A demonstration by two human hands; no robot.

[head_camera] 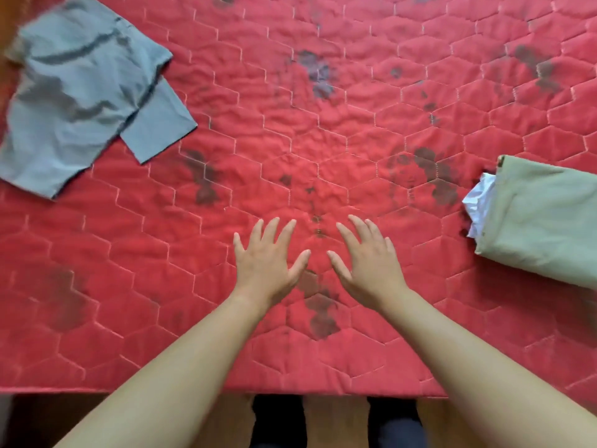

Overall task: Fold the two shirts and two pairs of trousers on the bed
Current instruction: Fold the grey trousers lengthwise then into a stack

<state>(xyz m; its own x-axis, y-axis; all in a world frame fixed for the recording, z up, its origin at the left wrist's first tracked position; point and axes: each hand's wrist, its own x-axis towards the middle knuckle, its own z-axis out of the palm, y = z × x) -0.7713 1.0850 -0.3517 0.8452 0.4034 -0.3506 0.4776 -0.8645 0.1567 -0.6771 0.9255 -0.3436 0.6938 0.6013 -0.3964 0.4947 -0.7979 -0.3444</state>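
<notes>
A grey garment (80, 92) lies rumpled and unfolded on the far left of the bed (355, 130). A green garment (542, 221) lies folded at the bed's right edge, with white cloth (479, 202) showing at its end. The left hand (266, 263) and right hand (368, 263) are over the bed's near middle, palms down. Each grip is slack, fingers straight and spread, holding nothing.

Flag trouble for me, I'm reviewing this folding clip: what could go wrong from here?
1. The crumpled grey garment lies near the left edge of the bed, far from the left hand and right hand; a tug might drag it off.
2. The white cloth pokes out of the folded green garment; bumping it could undo the fold.
</notes>
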